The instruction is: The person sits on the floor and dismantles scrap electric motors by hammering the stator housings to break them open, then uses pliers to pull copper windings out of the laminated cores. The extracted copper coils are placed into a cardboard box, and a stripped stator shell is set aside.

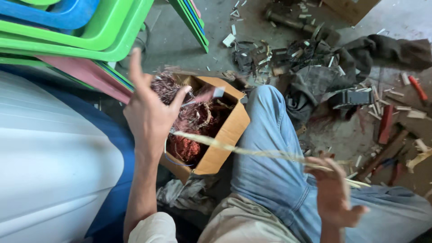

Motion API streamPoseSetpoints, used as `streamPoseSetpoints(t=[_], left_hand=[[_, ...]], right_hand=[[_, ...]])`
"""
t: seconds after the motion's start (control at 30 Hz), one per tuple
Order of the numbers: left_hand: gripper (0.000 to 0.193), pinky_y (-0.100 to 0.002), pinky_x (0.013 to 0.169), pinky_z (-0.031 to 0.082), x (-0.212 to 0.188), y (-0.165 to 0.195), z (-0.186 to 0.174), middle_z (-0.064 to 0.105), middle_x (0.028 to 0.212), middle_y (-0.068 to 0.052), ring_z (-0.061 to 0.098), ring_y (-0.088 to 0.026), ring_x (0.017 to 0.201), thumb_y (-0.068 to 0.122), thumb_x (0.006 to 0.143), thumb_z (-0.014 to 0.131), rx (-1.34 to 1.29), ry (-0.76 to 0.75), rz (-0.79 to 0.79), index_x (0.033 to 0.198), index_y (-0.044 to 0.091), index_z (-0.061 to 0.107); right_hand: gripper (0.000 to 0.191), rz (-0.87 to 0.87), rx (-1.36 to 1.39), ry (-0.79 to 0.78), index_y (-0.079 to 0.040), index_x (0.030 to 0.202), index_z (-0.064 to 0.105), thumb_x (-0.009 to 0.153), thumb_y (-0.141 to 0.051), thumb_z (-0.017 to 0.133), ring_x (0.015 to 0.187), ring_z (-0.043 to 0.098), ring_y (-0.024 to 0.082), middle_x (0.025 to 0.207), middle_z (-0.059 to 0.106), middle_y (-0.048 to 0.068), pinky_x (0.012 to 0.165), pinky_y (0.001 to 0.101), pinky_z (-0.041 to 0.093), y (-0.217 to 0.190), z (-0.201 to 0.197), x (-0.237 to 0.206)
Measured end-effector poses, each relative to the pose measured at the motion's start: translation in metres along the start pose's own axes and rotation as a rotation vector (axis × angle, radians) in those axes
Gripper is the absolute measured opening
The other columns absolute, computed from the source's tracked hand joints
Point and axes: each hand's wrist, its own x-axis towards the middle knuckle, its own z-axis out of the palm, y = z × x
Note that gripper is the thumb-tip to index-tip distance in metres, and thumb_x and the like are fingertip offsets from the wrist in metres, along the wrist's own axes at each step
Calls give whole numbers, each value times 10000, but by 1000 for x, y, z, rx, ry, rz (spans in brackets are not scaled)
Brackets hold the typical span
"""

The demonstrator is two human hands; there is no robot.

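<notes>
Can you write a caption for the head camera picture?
Two hands stretch a pale strip above a box of copper wire.

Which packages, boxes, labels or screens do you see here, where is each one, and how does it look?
Cardboard box: on the floor beside the left hand, by the person's knee; open, brown, filled with tangled reddish copper wire.
Second cardboard piece: top edge of the view, brown, mostly cut off.
No labels, signs or screens show.
</notes>
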Motion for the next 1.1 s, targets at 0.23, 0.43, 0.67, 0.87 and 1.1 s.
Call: streamPoseSetpoints(t=[0.23, 0.43, 0.67, 0.87, 1.1], left_hand=[[1115, -484, 687, 563, 1, 11, 26, 726, 929, -210, 710, -388, 802, 515, 902, 752, 251, -611, -248, 1654, 132, 23], [1152, -434, 744, 591, -29, 10, 60, 714, 988, -218, 712, -383, 882, 373, 768, 825, 303, -351, 16, 1608, 2, 130], [508, -483, 828, 552, -20, -9, 63, 693, 1079, -146, 690, -373, 961, 378, 675, 880, 129, -535, -47, 1023, 81, 659], [508, -486, 827, 537, -11, -3, 56, 705, 1021, -123, 688, -363, 969, 377, 656, 873, 70, -533, -114, 1024, 91, 671], [494, -517, 845, 516, -1, 0, 38, 721, 1089, -126, 676, -376, 984, 449, 732, 848, 155, -536, -191, 1106, 154, 718]], right_hand=[[1193, 15, 74, -73, 101, 1496, 385, 850, -902, 418, 1302, 558, 435, 1412, 536, 364, 1081, 569, 426, 37, 2, 13], [1054, -76, -30, -205, 59, 1511, 454, 909, -803, 519, 1170, 663, 422, 1237, 669, 325, 1039, 549, 500, 72, -41, 6], [1010, -88, -54, -212, 51, 1489, 477, 918, -781, 518, 1123, 678, 395, 1235, 676, 310, 1017, 526, 514, 95, -53, 8], [944, -108, -10, -285, 62, 1473, 487, 932, -709, 552, 1177, 670, 405, 1265, 658, 313, 968, 522, 541, 117, -67, 19], [785, 70, -84, -229, 27, 1460, 485, 894, -480, 682, 1114, 714, 420, 1248, 665, 312, 922, 557, 593, 138, -88, 23]])
